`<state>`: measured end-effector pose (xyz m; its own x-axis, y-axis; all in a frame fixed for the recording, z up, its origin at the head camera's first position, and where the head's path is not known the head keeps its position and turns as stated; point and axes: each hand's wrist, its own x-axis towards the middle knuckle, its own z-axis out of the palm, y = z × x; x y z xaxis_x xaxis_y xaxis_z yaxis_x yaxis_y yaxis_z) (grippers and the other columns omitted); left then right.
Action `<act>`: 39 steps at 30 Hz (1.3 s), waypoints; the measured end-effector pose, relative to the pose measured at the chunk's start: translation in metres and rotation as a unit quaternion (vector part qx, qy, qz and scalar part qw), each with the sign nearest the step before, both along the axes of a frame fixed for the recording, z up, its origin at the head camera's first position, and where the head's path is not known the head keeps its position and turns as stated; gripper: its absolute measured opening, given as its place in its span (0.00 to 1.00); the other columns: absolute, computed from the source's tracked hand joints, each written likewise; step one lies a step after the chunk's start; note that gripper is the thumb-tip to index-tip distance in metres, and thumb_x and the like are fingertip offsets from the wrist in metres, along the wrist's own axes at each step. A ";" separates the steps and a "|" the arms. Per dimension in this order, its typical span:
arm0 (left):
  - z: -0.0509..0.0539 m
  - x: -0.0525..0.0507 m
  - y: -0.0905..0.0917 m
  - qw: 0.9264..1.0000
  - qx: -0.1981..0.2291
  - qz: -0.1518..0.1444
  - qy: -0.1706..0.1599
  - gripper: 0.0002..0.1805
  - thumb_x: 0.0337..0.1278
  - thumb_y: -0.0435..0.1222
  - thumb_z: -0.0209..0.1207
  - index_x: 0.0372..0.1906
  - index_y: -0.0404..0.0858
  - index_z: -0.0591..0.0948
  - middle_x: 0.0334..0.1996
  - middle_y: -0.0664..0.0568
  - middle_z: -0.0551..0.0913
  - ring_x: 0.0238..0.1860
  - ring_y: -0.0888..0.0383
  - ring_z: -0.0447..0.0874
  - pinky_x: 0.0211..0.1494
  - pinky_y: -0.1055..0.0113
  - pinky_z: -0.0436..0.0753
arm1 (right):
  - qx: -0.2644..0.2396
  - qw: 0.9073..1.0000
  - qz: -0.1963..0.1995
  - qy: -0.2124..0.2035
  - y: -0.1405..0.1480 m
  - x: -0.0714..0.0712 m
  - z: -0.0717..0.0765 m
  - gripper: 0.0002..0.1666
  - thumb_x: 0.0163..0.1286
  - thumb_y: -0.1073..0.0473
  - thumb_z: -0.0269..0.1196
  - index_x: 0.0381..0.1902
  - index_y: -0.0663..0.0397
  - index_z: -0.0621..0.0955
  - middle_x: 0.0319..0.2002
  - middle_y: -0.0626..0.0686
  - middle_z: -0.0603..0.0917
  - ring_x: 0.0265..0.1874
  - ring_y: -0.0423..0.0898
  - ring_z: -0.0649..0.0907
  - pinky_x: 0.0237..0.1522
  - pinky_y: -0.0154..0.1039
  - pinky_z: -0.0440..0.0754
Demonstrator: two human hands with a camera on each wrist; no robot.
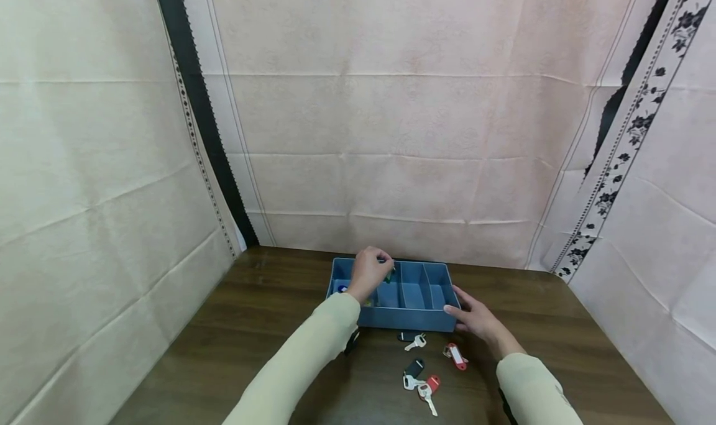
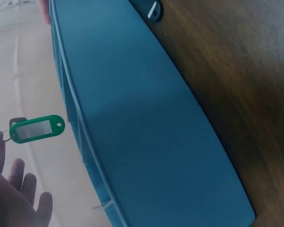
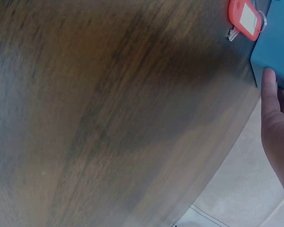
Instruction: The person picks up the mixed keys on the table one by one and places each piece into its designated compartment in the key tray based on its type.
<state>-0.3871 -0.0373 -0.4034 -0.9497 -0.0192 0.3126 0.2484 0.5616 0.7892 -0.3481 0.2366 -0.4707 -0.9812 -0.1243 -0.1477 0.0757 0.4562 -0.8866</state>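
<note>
Your left hand (image 1: 369,273): fingertips pinching one green key tag (image 2: 37,129) by its ring end, above blue tray (image 1: 408,319), frame centre; angle tag clear of dividers (image 1: 428,286). Your right hand (image 1: 478,316): fingers extended against tray's right end; brace lightly.

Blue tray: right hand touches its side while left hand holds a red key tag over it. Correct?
Wrong colour: the left wrist view shows a green key tag in the left hand, not a red one. The rest stands: it is over the blue tray, and the right hand touches the tray's side.
</note>
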 end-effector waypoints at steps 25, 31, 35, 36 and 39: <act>-0.004 -0.003 -0.045 0.991 -0.122 -0.048 -0.009 0.28 0.67 0.52 0.59 0.66 0.43 0.75 0.66 0.47 0.73 0.68 0.47 0.66 0.70 0.45 0.62 | 0.003 1.000 0.004 0.005 -0.002 0.001 0.002 0.54 0.66 0.34 0.62 0.80 0.47 0.52 0.72 0.73 0.57 0.63 0.69 0.72 0.56 0.56 0.77; -0.013 0.003 -0.069 0.979 -0.197 -0.051 -0.013 0.39 0.65 0.58 0.58 0.72 0.40 0.68 0.72 0.43 0.64 0.74 0.44 0.56 0.74 0.43 0.51 | 0.027 1.000 -0.004 0.011 -0.001 0.002 0.004 0.51 0.69 0.37 0.61 0.79 0.49 0.52 0.71 0.74 0.58 0.62 0.69 0.72 0.55 0.57 0.78; -0.022 0.009 -0.087 0.972 -0.230 -0.041 -0.026 0.44 0.63 0.61 0.58 0.75 0.38 0.63 0.74 0.41 0.60 0.76 0.42 0.50 0.74 0.41 0.48 | 0.044 0.999 -0.013 0.017 -0.001 0.004 0.003 0.49 0.71 0.40 0.61 0.79 0.50 0.53 0.71 0.73 0.60 0.62 0.69 0.72 0.57 0.59 0.76; -0.024 0.011 -0.091 0.972 -0.231 -0.040 -0.029 0.45 0.62 0.61 0.58 0.75 0.38 0.63 0.75 0.40 0.59 0.76 0.42 0.49 0.74 0.40 0.47 | 0.049 0.998 -0.015 0.019 -0.001 0.004 0.002 0.49 0.71 0.39 0.61 0.79 0.50 0.53 0.71 0.72 0.61 0.62 0.69 0.72 0.57 0.60 0.75; -0.032 0.016 -0.102 0.971 -0.232 -0.039 -0.044 0.49 0.59 0.63 0.59 0.75 0.37 0.61 0.75 0.39 0.57 0.77 0.41 0.47 0.74 0.39 0.46 | 0.068 0.997 -0.017 0.030 -0.001 0.005 0.002 0.51 0.69 0.35 0.61 0.79 0.51 0.54 0.71 0.71 0.62 0.64 0.69 0.70 0.58 0.64 0.72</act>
<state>-0.3708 -0.1389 -0.4353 -0.9660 0.1770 0.1886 0.2475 0.8441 0.4757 -0.3427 0.2356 -0.4690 -0.9922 -0.0730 -0.1012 0.0416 0.5707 -0.8201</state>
